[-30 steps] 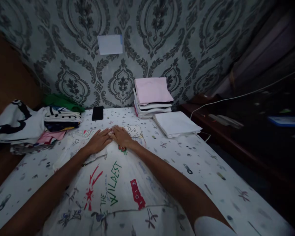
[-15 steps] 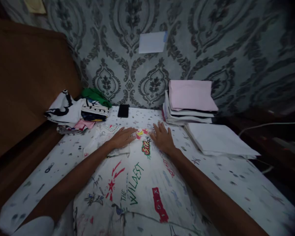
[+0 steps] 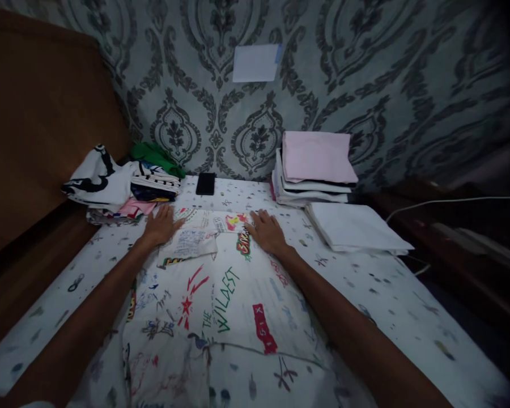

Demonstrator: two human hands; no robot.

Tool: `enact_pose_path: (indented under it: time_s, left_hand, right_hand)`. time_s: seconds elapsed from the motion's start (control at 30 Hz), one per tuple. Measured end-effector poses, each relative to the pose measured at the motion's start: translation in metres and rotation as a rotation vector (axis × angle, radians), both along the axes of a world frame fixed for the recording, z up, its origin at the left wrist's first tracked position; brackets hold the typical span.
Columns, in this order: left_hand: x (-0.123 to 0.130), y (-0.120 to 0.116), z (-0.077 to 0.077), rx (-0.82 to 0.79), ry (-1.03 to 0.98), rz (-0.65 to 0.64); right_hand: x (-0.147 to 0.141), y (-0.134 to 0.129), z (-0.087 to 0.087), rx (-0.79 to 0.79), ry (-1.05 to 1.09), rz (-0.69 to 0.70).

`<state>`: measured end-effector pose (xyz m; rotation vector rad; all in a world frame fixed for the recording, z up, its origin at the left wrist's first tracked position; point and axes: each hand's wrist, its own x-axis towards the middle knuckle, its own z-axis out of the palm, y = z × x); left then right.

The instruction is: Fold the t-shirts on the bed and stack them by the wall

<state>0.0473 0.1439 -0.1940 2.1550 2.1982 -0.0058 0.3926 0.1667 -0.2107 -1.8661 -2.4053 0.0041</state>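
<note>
A white shirt-like garment, covered in handwriting and coloured drawings, lies spread on the patterned white sheet. My left hand lies flat at its far left corner with the thumb apart from the fingers. At the far right corner rests my right hand, palm down, with its fingers stretched out. Between the hands a folded-over flap shows a red and yellow drawing. Another part of the cloth, perhaps a sleeve, is turned inward near my left hand. The near edge of the garment is uneven, reaching lower on the left.
Folded, mixed-colour clothes are piled at the back left. A black phone-like rectangle lies by the wall. At the back right are a stack topped with pink cloth and a folded white cloth. Brown wooden panel on the left.
My left hand has slid left from the middle of the flap to its corner, uncovering the writing there. My right hand stays at the right corner. The whole view has shifted slightly.
</note>
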Motion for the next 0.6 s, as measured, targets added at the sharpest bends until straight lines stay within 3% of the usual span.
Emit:
enact_pose_path:
  time_s: [0.27, 0.37, 0.47, 0.6]
  left_hand:
    - [0.003, -0.001, 0.000, 0.045, 0.044, 0.027]
    - [0.009, -0.010, 0.006, 0.176, 0.091, -0.013]
    - [0.025, -0.020, 0.009, 0.256, 0.080, -0.175]
    - [0.055, -0.029, 0.005, 0.124, -0.069, -0.364]
  right_hand:
    - [0.026, -0.005, 0.002, -0.042, 0.040, -0.112]
    - [0.022, -0.018, 0.009, 0.036, 0.039, -0.103]
    - [0.000, -0.041, 0.019, 0.039, 0.069, 0.011]
    - [-0.049, -0.070, 0.023, -0.053, 0.138, 0.281]
